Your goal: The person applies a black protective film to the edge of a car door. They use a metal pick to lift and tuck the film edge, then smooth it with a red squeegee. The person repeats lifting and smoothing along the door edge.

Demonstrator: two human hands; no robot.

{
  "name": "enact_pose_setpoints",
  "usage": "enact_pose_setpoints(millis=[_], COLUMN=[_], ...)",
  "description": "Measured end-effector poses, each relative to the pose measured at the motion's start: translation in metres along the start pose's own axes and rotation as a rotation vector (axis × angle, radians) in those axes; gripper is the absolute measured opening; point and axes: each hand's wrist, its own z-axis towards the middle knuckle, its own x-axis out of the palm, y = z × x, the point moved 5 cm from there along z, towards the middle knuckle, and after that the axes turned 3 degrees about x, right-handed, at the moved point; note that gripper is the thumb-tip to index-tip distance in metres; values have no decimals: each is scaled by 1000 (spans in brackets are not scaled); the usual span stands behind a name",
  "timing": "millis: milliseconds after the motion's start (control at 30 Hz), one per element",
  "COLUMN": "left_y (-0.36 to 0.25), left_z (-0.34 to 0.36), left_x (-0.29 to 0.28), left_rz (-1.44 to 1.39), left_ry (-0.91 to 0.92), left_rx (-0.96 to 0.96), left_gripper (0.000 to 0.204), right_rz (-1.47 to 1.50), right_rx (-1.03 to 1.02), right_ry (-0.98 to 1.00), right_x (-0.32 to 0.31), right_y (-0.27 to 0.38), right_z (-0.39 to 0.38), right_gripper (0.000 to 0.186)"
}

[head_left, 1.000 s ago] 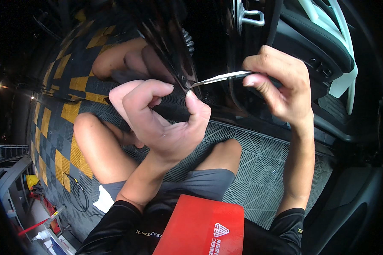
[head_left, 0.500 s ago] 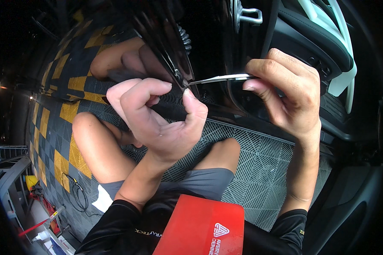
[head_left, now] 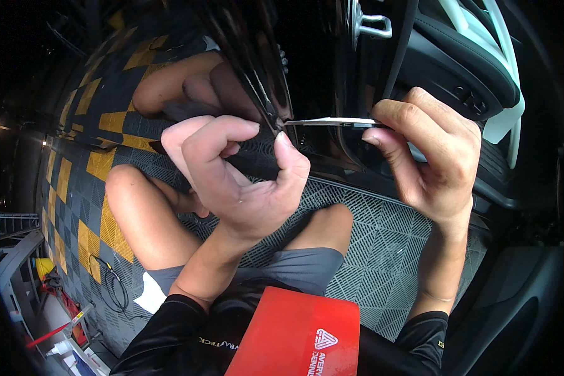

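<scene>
The right hand [head_left: 429, 150] pinches a slim metal tool [head_left: 332, 121] between thumb and forefinger, its tip at the glossy black car panel [head_left: 313, 69], beside the left thumb. The left hand [head_left: 238, 178] is half curled; its hold I cannot tell. A grey cart [head_left: 7, 268] bears yellow and red items [head_left: 44, 268].

I count two hands [head_left: 238, 178] on my feed, one slim metal tool [head_left: 332, 121], one red panel [head_left: 288, 332], one silver loop [head_left: 388, 26] and one black cable [head_left: 116, 274].
</scene>
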Motion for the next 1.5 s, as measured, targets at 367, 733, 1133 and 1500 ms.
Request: enact_pose_setpoints(millis=[367, 733, 1133, 1500], left_y=[0, -3, 3, 11], left_z=[1, 4, 1, -3], left_x=[0, 0, 1, 1], left_rz=[-1, 61, 128, 203], left_ry=[-3, 26, 10, -76], left_rx=[-2, 30, 145, 305], left_gripper=[50, 50, 46, 37], right_rz=[151, 252, 213, 373], right_rx=[35, -32, 81, 263], right_ry=[74, 107, -63, -284], right_x=[12, 21, -2, -21], right_y=[-19, -38, -36, -38], right_z=[0, 9, -20, -94], right_gripper=[18, 22, 11, 17])
